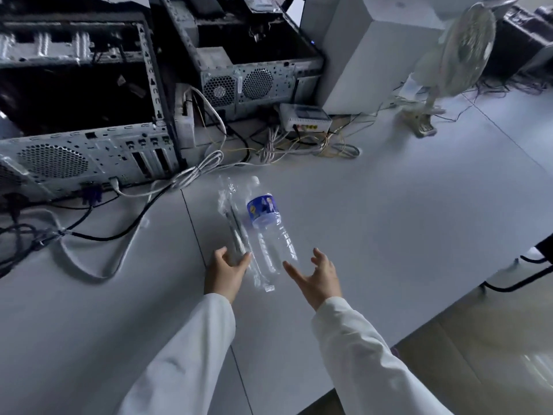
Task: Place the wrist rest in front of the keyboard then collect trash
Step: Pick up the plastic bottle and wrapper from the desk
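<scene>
An empty clear plastic bottle point(270, 229) with a blue label and white cap lies on its side on the white table point(404, 223), cap pointing away from me. A clear plastic wrapper point(236, 232) lies just left of it. My left hand point(226, 272) is open, its fingertips touching the wrapper's near end. My right hand point(317, 278) is open with fingers spread, just right of the bottle's base and holding nothing. No wrist rest or keyboard is in view.
Two open computer cases point(83, 115) point(248, 61) stand at the back left with tangled cables point(191, 175). A white router point(305, 116) and a desk fan point(457, 61) sit behind. The table edge runs diagonally at the right, with a chair base point(532, 271) beyond it.
</scene>
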{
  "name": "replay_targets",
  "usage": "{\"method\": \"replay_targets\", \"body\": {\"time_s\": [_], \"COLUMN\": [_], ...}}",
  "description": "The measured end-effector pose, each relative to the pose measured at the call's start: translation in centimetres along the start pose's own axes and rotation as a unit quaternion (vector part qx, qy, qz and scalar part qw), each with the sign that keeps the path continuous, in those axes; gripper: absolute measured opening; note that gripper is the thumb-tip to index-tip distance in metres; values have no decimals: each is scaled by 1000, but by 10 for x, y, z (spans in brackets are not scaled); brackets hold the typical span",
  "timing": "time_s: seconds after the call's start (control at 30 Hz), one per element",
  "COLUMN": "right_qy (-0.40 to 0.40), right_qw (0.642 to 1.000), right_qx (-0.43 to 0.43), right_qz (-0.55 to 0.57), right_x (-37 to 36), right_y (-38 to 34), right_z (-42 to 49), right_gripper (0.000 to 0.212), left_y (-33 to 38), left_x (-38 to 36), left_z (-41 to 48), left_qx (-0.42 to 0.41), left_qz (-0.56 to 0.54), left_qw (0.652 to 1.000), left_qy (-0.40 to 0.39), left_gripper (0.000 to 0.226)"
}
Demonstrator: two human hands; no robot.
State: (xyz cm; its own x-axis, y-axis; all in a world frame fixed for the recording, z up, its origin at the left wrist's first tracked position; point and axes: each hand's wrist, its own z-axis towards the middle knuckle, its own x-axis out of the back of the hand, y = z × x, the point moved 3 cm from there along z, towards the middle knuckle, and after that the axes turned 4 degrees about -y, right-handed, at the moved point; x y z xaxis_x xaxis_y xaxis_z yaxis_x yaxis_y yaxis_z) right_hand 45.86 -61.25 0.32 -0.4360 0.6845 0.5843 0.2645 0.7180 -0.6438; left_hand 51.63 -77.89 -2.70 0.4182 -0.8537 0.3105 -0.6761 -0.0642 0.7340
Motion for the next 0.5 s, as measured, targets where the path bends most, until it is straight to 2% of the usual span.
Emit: {"method": "replay_targets", "body": {"time_s": [0.17, 0.33, 0.5], "right_qy": [-52, -74, -73], "right_qw": [998, 996, 995], "right_qx": [5, -15, -47], "right_qz": [-21, -37, -43], "right_x": [-1, -8, -16], "right_y": [-8, -9, -4], "right_z": [33, 44, 48], "right_gripper": [92, 95, 93], "left_y": [7, 10, 7], "left_x": [-15, -20, -24], "left_z": [15, 22, 26], "left_qx": [16, 20, 13], "left_qz": [-1, 64, 88], "left_qw": [996, 991, 988], "left_qy": [87, 117, 125], "left_gripper": [74, 78, 69]}}
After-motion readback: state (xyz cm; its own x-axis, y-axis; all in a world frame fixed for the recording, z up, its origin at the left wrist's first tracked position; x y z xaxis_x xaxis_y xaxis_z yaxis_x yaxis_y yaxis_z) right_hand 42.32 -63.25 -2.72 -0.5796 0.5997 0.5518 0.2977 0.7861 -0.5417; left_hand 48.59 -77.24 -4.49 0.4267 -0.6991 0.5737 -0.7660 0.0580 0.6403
